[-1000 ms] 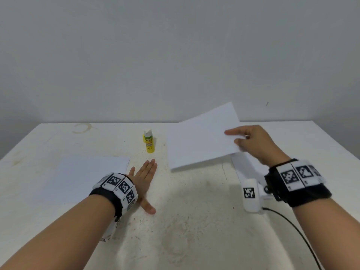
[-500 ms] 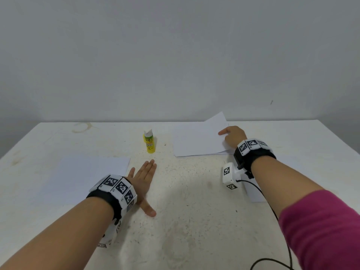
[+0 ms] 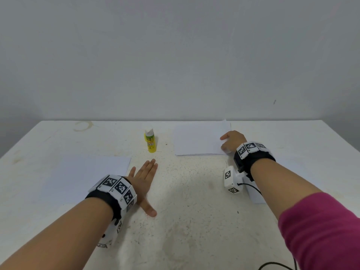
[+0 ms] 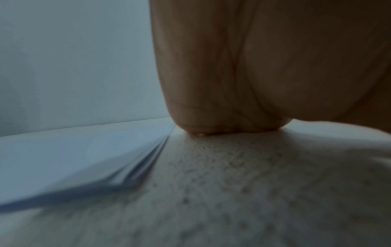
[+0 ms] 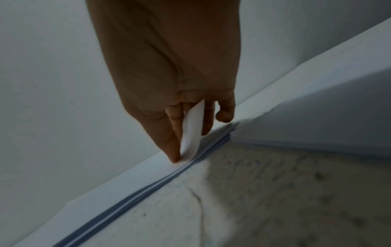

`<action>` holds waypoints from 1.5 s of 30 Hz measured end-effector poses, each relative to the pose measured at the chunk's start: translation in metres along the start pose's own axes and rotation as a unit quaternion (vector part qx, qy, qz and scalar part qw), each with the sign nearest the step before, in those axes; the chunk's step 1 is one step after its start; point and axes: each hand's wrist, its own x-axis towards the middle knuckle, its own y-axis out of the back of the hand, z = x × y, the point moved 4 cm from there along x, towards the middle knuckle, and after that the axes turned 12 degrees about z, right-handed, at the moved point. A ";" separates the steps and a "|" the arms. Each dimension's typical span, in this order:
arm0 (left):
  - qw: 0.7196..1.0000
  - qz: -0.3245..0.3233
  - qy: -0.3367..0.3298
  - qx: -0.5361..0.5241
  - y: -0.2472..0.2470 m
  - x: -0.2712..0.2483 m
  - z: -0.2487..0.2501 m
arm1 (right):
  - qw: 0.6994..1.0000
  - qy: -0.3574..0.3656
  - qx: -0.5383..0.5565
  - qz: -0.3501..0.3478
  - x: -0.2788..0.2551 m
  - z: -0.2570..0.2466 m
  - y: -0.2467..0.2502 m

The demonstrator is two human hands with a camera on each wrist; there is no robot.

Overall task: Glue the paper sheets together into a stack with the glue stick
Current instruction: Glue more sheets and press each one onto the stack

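One glue stick (image 3: 150,140) stands upright on the table (image 3: 194,211) between two paper groups: a left pile (image 3: 81,176) and a far-right stack (image 3: 196,140). The right hand (image 3: 232,142) pinches the stack's top sheet (image 5: 191,128) at its right edge; the left hand (image 3: 143,181) lies flat, fingers straight, holding nothing.

We count one glue stick (image 3: 150,140), three lots of paper — a far stack (image 3: 196,139), a near-left stack (image 3: 85,178), and loose sheets (image 3: 257,195) under the right forearm — plus two hands and two wrist cameras.
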 end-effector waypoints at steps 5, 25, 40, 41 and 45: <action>1.000 0.001 0.006 0.004 0.001 -0.001 0.002 | 0.990 0.005 -0.139 0.031 -0.005 -0.002 0.004; 0.997 -0.004 0.034 0.062 -0.003 0.007 0.000 | 0.966 0.069 -0.169 -0.184 -0.105 0.048 0.033; 0.993 -0.026 0.068 0.094 0.006 -0.006 0.019 | 0.926 0.038 -0.292 -0.236 -0.135 0.060 0.000; 0.995 -0.024 0.058 0.079 0.006 -0.008 0.018 | 0.926 0.035 -0.290 -0.239 -0.135 0.060 0.000; 0.999 0.033 0.010 -0.024 0.009 -0.025 0.004 | 0.926 0.029 -0.288 -0.244 -0.135 0.060 0.000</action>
